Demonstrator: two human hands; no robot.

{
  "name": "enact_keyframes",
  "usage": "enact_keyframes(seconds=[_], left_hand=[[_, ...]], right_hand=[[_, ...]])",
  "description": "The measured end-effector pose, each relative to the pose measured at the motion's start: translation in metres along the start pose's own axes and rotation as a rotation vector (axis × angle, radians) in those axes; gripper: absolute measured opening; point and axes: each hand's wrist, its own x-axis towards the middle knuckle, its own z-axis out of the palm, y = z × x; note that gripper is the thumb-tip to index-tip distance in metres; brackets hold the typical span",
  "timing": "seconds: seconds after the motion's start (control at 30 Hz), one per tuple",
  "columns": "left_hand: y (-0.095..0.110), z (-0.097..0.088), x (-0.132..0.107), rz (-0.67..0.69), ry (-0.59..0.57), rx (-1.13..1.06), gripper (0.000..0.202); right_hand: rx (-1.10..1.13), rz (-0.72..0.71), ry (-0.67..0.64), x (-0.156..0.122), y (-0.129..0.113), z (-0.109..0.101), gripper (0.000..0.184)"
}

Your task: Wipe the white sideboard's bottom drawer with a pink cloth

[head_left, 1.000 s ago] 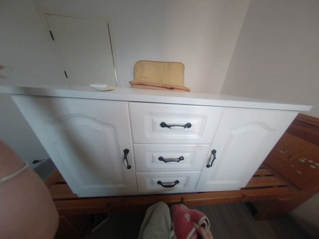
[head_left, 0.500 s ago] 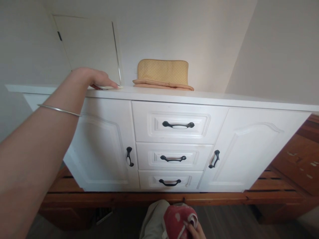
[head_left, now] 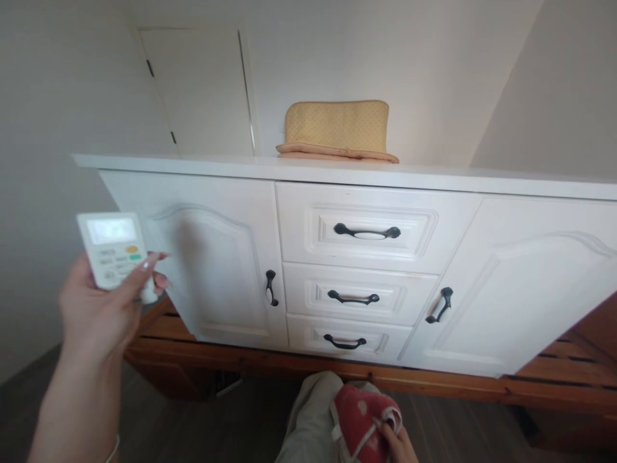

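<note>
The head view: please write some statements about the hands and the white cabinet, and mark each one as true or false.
1. The left hand holds a white remote control. True.
2. The remote control lies on top of the white cabinet. False: it is in the left hand, in front of the cabinet's left door.
3. The right hand holds a red cloth. True.
4. The top drawer of the cabinet is pulled open. False: all three drawers are shut.
5. A yellow cushion rests on the cabinet top against the wall. True.
</note>
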Motion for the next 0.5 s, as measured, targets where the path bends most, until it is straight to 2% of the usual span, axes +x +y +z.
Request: enact_keyframes(seconds=[0.1, 0.17, 0.27, 0.37, 0.5], left_hand=[[-0.026, -0.026, -0.023, -0.165, -0.054, -0.003, 0.048], [-0.037, -0.040, -0.021, -0.222, -0.049, -0.022, 0.049], [-0.045, -0.054, -0.012, -0.209, -0.070, -0.092, 0.053], [-0.050, -0.056, -0.009, -0.194, -0.085, -0.170, 0.056], [-0.053, -0.044, -0.012, -0.202, -0.087, -0.188, 0.060]], right_hand=[[0.012, 0.039, -0.006, 0.008, 0.007, -0.011, 0.062], [0.024, 0.040, 0.010, 0.016, 0.011, -0.021, 0.063], [0.047, 0.026, 0.012, 0.027, 0.018, -0.034, 0.060], [0.013, -0.033, 0.041, 0.034, 0.025, -0.036, 0.056], [0.007, -0.080, 0.049, 0.028, 0.028, -0.026, 0.058]])
